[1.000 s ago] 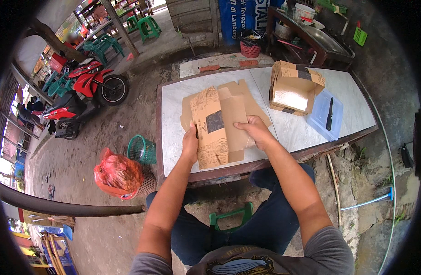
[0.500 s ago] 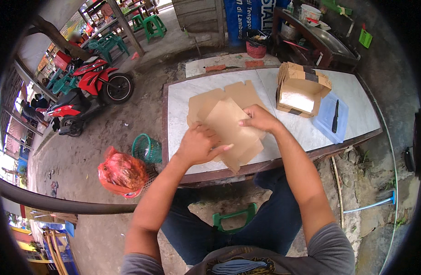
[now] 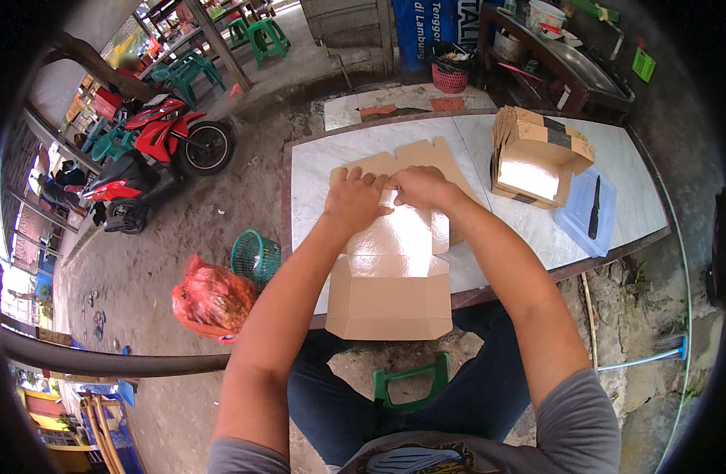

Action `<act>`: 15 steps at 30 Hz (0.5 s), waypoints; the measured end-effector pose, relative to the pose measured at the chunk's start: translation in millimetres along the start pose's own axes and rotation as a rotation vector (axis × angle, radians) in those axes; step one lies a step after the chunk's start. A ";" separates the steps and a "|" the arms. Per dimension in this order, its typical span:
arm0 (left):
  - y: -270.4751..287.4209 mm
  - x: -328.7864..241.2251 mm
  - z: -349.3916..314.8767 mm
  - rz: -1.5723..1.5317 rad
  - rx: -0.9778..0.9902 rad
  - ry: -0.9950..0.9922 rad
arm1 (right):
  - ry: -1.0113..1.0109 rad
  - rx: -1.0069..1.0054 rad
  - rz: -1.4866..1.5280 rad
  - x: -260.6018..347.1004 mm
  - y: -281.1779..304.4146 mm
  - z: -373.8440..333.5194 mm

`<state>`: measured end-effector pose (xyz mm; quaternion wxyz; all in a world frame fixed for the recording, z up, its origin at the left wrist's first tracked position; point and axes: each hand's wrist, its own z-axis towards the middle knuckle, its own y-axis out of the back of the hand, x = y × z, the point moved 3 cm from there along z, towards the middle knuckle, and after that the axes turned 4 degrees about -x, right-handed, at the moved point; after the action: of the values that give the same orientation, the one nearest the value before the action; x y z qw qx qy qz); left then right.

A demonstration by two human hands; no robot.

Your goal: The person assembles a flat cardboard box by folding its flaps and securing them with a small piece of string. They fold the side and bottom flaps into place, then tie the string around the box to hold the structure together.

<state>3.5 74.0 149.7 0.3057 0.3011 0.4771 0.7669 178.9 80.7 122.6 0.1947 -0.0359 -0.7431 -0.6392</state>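
A flat cardboard box blank (image 3: 389, 296) lies in front of me with its shiny lined side up. Its near brown flap sticks out past the table's front edge. Both hands are at its far end. My left hand (image 3: 353, 202) bends its fingers over the far left part, thumb on the shiny side. Beside it, my right hand (image 3: 420, 188) is closed on the far edge, knuckles up. The fingertips are partly hidden. Under and beyond this blank lie more brown cardboard blanks (image 3: 438, 156), flat on the white table (image 3: 309, 186).
Folded cardboard boxes (image 3: 529, 175) stand nested at the table's right. Beside them a black knife (image 3: 594, 207) lies on a clear plastic lid-like container (image 3: 572, 220). Left of the table are a green basket (image 3: 255, 254) and a red plastic bag (image 3: 213, 296). A red motorbike (image 3: 153, 158) is parked farther left.
The blank was tilted between my hands, brown side showing. Now it lies flat, shiny side up, near flap toward me. My hands have moved to its far end.
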 end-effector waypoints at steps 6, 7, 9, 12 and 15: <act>-32.5 25.7 9.6 -0.183 0.443 0.078 | -0.001 -0.086 0.050 -36.7 -8.1 -18.0; -38.4 30.2 4.5 -0.239 0.394 0.082 | 0.007 -0.104 0.053 -38.8 -8.4 -20.4; -54.7 37.0 -2.7 -0.355 0.388 0.152 | -0.048 -0.055 0.108 -43.9 -10.5 -22.4; -59.0 37.6 -4.0 -0.428 0.323 0.148 | -0.029 -0.108 0.089 -47.9 -16.7 -25.0; -58.1 33.8 -5.0 -0.421 0.244 0.143 | 0.042 -0.237 0.037 -50.8 -28.9 -27.2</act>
<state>-11.1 117.6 100.5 0.3855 0.1749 0.6389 0.6423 223.6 59.2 81.4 0.2165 -0.0589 -0.6574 -0.7193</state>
